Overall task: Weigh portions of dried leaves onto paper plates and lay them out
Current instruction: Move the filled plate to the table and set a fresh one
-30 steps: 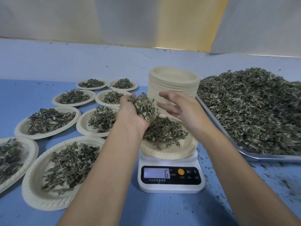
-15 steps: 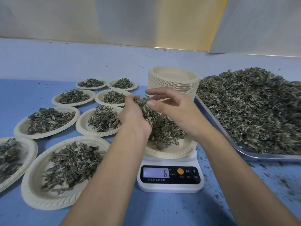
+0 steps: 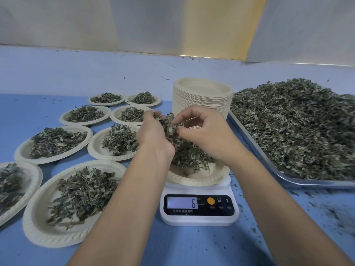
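— Where on the blue worktop (image 3: 172, 246), the round beige paper plate (image 3: 201, 180) being filled?
— On the small white digital scale (image 3: 199, 206), near the front edge, about midway along. Carrying a loose mound of dried green leaves (image 3: 188, 156); "6" on the display.
— And the hands?
— Both just above that plate. Left hand (image 3: 153, 135): fingers curled up round a clump (image 3: 170, 124) of the same leaves, cupping it. Right hand (image 3: 207, 135): thumb and fingertips closed in a pinch on the clump's right side, other fingers bent.
— Behind the scale?
— A tall stack of empty beige paper plates (image 3: 201, 96), toward the back edge. Just right of it, a shiny metal tray (image 3: 307, 182) heaped with more dried leaves (image 3: 297, 127), reaching toward the right edge.
— Left half?
— Eight filled paper plates (image 3: 34, 225) in two rows running front to back, the front-left one partly out of view. Leaf crumbs (image 3: 334, 214) scattered over the front right corner.
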### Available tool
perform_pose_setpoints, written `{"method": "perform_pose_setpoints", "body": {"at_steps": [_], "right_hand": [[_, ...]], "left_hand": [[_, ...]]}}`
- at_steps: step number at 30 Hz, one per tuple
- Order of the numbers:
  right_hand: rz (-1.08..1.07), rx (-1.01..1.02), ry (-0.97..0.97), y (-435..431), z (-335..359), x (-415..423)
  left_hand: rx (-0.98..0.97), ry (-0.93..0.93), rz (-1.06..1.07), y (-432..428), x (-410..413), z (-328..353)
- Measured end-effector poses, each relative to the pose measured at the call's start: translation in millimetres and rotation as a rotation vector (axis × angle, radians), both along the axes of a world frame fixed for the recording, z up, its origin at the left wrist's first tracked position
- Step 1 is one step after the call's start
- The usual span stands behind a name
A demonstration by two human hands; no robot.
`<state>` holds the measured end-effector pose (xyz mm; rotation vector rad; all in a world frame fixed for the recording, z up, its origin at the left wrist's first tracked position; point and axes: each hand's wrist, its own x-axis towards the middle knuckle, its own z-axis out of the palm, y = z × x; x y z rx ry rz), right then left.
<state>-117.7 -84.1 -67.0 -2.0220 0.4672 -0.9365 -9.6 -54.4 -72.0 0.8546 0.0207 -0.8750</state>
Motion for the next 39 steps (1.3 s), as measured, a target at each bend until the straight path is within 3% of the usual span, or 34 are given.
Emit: {"method": "perform_pose_setpoints", "body": {"at_steps": [7, 23, 28, 35, 39], "right_hand": [[-0.136, 0.119, -0.113, -16, 3, -8], [-0.205, 0.113, 0.152, -23, -2, -13], [-0.212, 0.121, 0.088, -24, -2, -12], [-0.052, 0.358, -0.115, -24, 2, -12], [-0.051, 0.296, -0.078, -23, 0, -13]], "left_hand": [[0.048, 0.020, -0.040, 2, 15, -1], [0.035, 0.058, -0.027, 8, 9, 4], [0.064, 0.056, -0.027, 9, 7, 5], [0.085, 0.043, -0.033, 9, 8, 3], [0.081, 0.053, -0.027, 7, 9, 1]]}}
